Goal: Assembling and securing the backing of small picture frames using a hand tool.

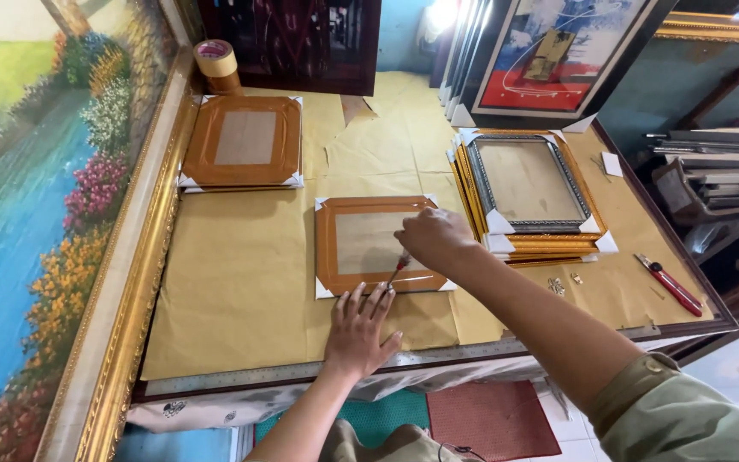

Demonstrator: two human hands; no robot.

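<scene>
Holding a small red-handled tool (400, 264) between pinched fingers, the right hand (434, 238) works at the near edge of the brown frame (378, 244), which lies face down at the middle of the paper-covered table (241, 282). The left hand (358, 329) lies flat with fingers spread, fingertips pressing the near rail of that frame; it grasps nothing.

Progress, as judged: the frame already carries white corner protectors on all 4 corners and its backing board sits in place. The tool tip rests on the near rail, so fastening of the back appears under way and unfinished. Small metal fittings (557, 286) lie loose to the right of the frame, not yet used.

Surroundings relative to the brown frame: a second brown frame (245, 141) lies beyond it to the left, well apart. A stack of gold and silver frames (530, 192) sits just beside its right edge, leaving little room there. A red utility knife (669, 284) lies further right, near the table edge. A tape roll (216, 62) stands at the far left. A large gilt-framed painting (44, 214) bounds the left side. A steel ruler (241, 376) runs along the near table edge. Open paper lies left of the frame.
</scene>
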